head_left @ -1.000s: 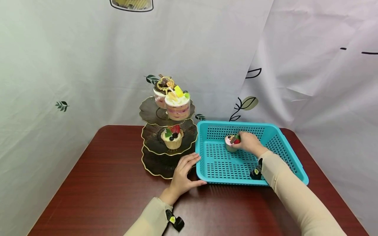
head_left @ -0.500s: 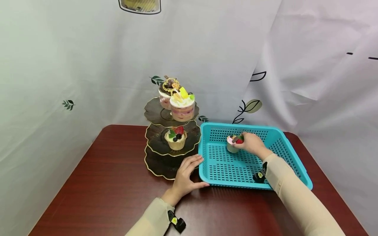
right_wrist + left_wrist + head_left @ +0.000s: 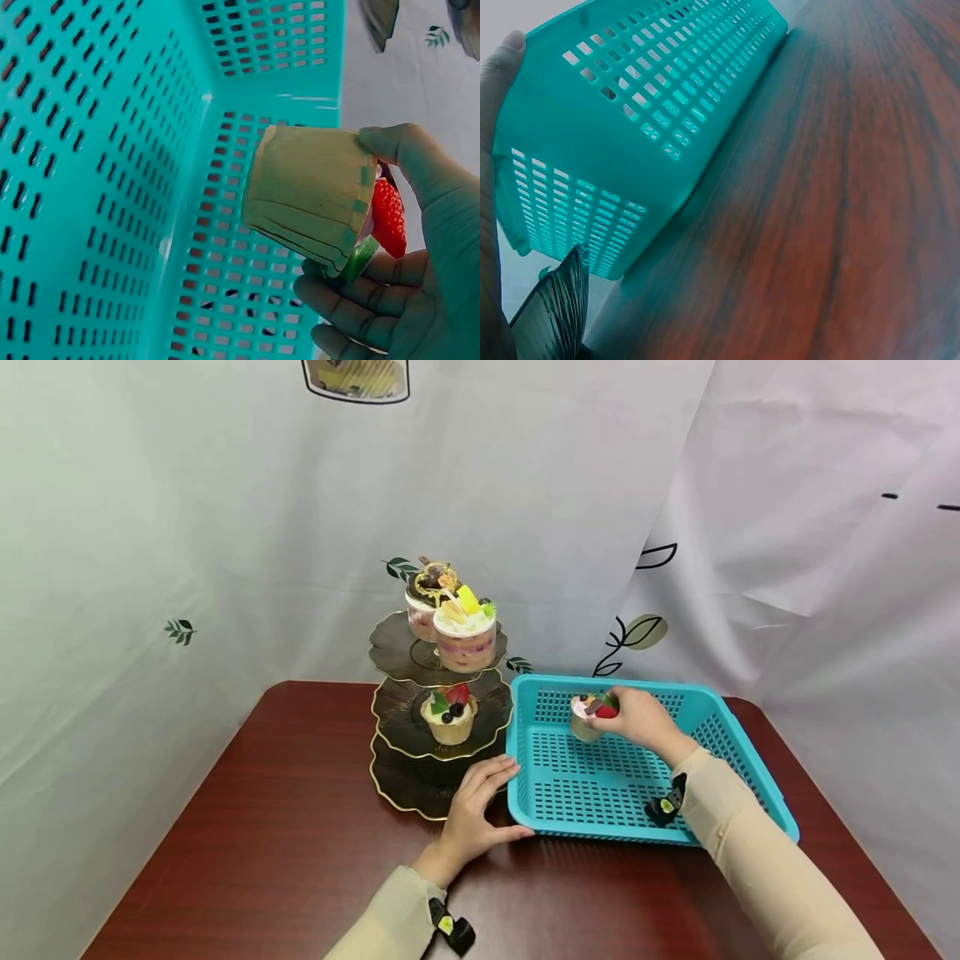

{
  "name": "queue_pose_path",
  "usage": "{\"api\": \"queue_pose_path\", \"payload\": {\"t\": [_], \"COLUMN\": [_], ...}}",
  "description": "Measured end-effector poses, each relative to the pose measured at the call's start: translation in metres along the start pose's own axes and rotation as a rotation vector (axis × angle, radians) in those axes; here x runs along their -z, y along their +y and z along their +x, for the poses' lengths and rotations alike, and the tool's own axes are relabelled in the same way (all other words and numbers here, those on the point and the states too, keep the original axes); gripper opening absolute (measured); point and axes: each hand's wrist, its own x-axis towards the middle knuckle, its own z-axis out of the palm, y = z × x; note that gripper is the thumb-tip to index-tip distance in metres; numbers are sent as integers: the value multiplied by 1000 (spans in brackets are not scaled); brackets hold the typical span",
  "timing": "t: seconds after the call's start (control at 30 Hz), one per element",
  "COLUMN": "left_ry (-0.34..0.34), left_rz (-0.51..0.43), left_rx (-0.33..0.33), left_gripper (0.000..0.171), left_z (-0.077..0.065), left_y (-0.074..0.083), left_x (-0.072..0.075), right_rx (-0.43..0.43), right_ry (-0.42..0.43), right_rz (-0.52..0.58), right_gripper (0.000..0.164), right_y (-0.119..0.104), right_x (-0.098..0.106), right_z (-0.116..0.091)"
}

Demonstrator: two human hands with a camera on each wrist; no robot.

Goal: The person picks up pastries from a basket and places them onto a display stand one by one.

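In the head view my right hand [image 3: 637, 720] holds a small cupcake [image 3: 586, 727] by its topping, thumb and fingers at its rim. It hangs inside the blue plastic basket [image 3: 600, 837], near the back wall. The right wrist view shows the pale pleated cup [image 3: 307, 191] tipped, with a strawberry [image 3: 388, 217] and a green leaf at its top. My left hand [image 3: 471, 818] rests against the basket's near left corner, fingers fairly straight along the left rim and thumb at the front side. Beside the basket stands a three-tier dark stand [image 3: 405, 781] with gold wavy edges.
A fruit-topped cupcake [image 3: 448, 727] sits on the stand's middle tier. Two dessert cups, one fruit-topped [image 3: 467, 647] and one chocolate-topped [image 3: 422, 620], are on the top tier. The reddish-brown table [image 3: 247, 827] meets a white printed curtain [image 3: 225, 485] behind.
The right hand has raised the cupcake a little and shifted it slightly left within the basket. The left hand keeps its place at the corner. The head view has shifted slightly.
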Motion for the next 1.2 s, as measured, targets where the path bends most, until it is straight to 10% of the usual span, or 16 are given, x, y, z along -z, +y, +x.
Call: {"api": "queue_pose_path", "payload": {"t": [1.2], "left_ry": [3], "left_rz": [0], "left_rx": [-6], "left_gripper": [76], "left_z": [2], "left_y": [1], "left_x": [0], "right_rx": [82], "right_ry": [35], "right_rz": [51], "right_gripper": [58], "right_y": [-54], "right_x": [25], "right_z": [16]}}
